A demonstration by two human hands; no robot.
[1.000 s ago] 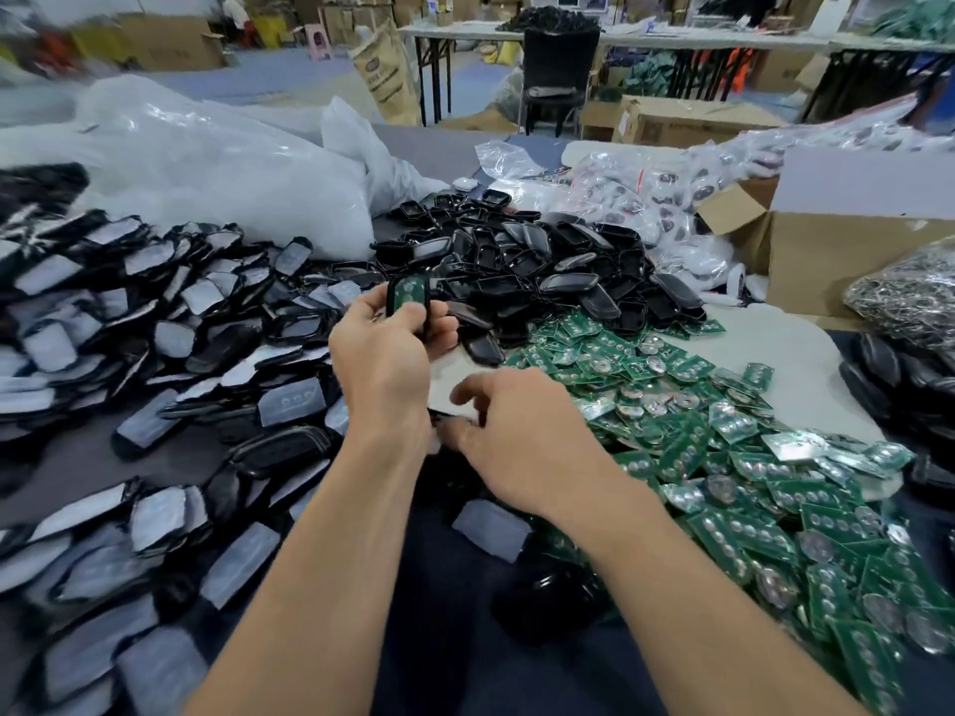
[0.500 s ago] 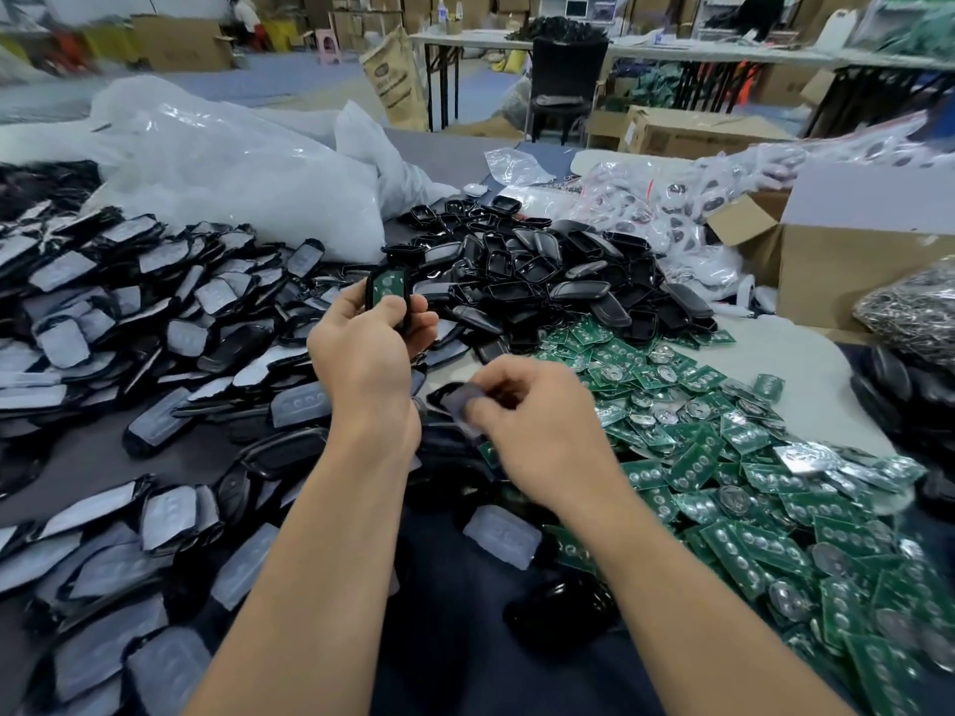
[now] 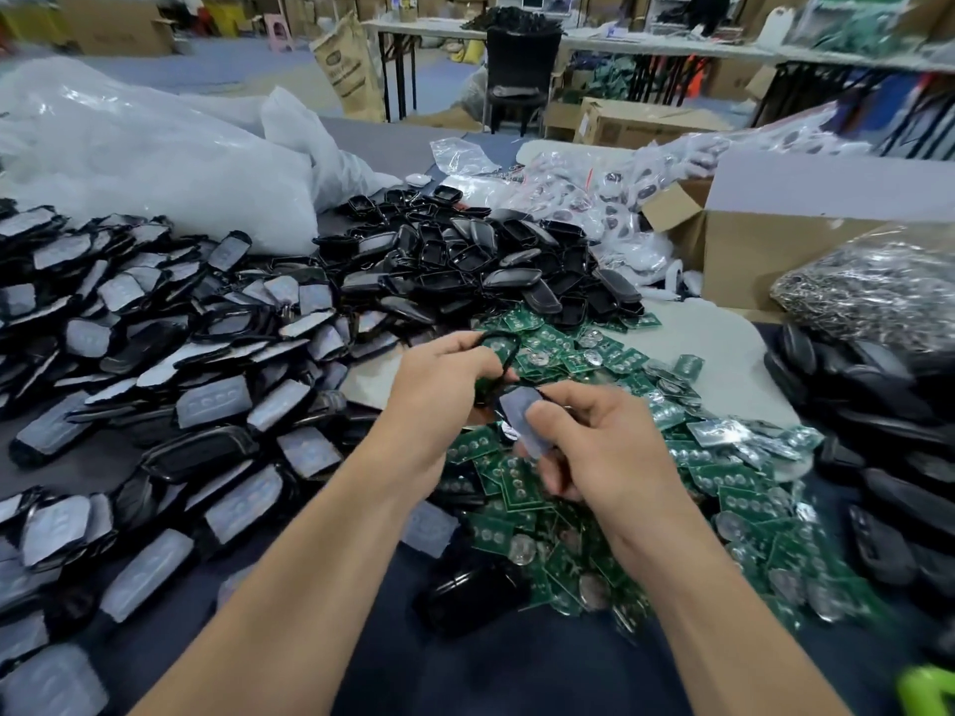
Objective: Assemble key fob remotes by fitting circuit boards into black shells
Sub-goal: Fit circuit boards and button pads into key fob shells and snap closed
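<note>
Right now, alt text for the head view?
Two bare hands are close together over a table: the left hand grips a black shell, and the right hand pinches a grey-faced cover beside it. Piles of green boards, black shells and grey-faced covers surround them.

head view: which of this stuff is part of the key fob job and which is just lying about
In the job: left hand holding a black shell; right hand pinching a grey-padded piece; green circuit boards; heap of black shells.
Lying about: white plastic bags; cardboard box; bag of metal parts; black chair.
</note>
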